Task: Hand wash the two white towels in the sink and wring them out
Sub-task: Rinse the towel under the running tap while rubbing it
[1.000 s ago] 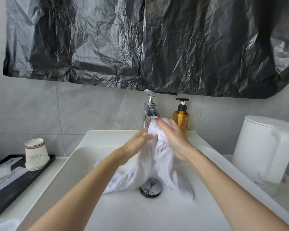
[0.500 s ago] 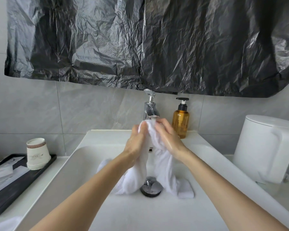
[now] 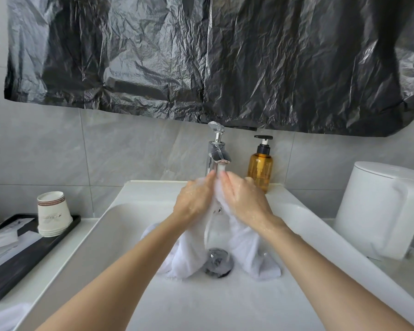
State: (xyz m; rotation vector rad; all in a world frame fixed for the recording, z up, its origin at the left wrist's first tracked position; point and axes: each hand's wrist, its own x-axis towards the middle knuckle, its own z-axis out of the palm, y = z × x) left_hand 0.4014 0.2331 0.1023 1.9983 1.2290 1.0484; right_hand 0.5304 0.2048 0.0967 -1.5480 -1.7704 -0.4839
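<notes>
My left hand [image 3: 193, 203] and right hand [image 3: 245, 202] each grip the bunched white towel [image 3: 245, 249] between them, just under the faucet [image 3: 217, 156], so water [image 3: 221, 168] runs through it; its ends hang below into the sink [image 3: 120, 235].

Left hand [image 3: 193, 204]: wet, grips the bunched top of the white towel [image 3: 244, 244].
Right hand [image 3: 245, 199]: wet, grips the same bunch opposite — fingertips [image 3: 223, 174] almost meeting.
Faucet [image 3: 216, 151]: just above the fingertips, water running onto the towel.
Towel ends: hang below both wrists into the sink [image 3: 129, 235], either side of the drain [image 3: 218, 260].
Soap bottle [image 3: 260, 167]: just beyond the right hand.
Paper cups [image 3: 53, 217]: well left of the left hand — on a black tray [image 3: 14, 271].
</notes>
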